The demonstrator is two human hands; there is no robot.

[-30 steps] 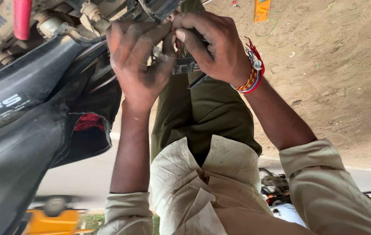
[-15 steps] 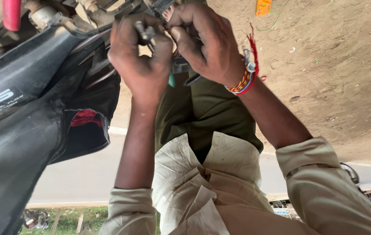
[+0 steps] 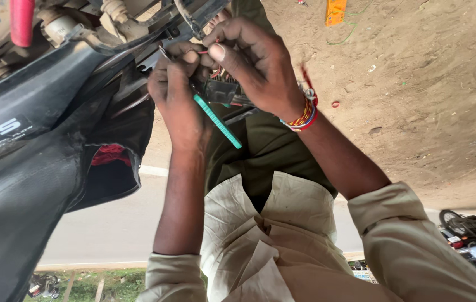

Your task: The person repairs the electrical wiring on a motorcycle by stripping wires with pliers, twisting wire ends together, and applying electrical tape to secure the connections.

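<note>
My left hand is closed around a thin tool with a ribbed green handle, which sticks out below the fist towards my chest. My right hand, with red and coloured threads at the wrist, pinches a thin red wire between thumb and forefinger. Both hands meet at a small black connector block with wires, tucked under the black body panel of a scooter. The tool's tip is hidden behind my fingers.
A red spring part and metal engine parts sit at the upper left. Sandy ground holds an orange object. My cream shirt fills the bottom; a parked bike stands at the right edge.
The hands have drawn slightly down and right from the scooter. The green tool handle now shows at full length below my left fist. My right fingers have shifted onto the red wire.
</note>
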